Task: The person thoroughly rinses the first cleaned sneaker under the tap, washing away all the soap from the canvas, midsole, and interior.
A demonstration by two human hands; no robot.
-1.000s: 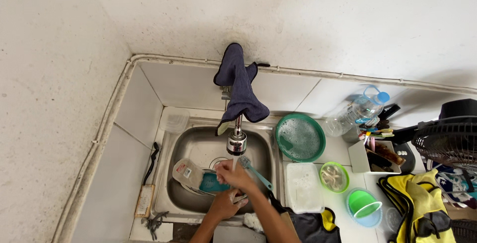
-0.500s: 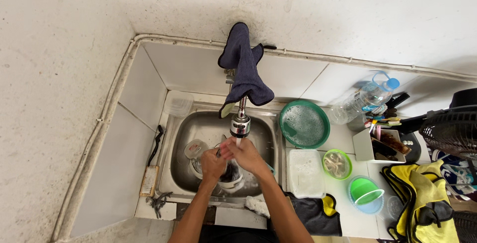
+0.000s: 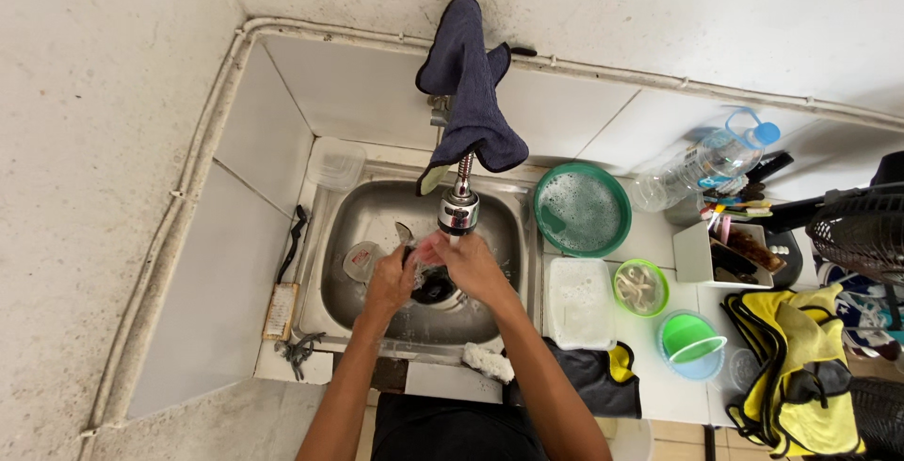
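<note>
Two hands meet under the faucet head (image 3: pixel 459 212) in the middle of the steel sink (image 3: pixel 353 221). The left hand (image 3: pixel 391 282) is curled around a small dark item (image 3: pixel 411 256), and the right hand (image 3: pixel 468 268) closes over a pinkish piece (image 3: pixel 428 249) just below the spout; the fingers of both are bent in a grip, though what exactly these small things are cannot be told. Judging by how things lie, the washing is partway along: a clear lid or dish (image 3: pixel 361 260) sits in the basin at the left, and a dark bowl-like shape (image 3: pixel 436 287) lies beneath the hands near the drain, neither yet moved out.

Beside the sink on the right, a green basin (image 3: pixel 582 209) holds soapy foam. Next to it a clear rectangular container (image 3: pixel 580 301) looks empty, a small green-rimmed bowl (image 3: pixel 641 287) has pale scraps in it, and a green cup (image 3: pixel 690 340) rests in a blue one. A clear tub (image 3: pixel 334 165) stands at the sink's back left corner. A dark blue cloth (image 3: pixel 468 84) hangs over the tap, a plastic bottle (image 3: pixel 706 164) lies on the counter, and a white sponge (image 3: pixel 488 361) rests on the front edge.
</note>
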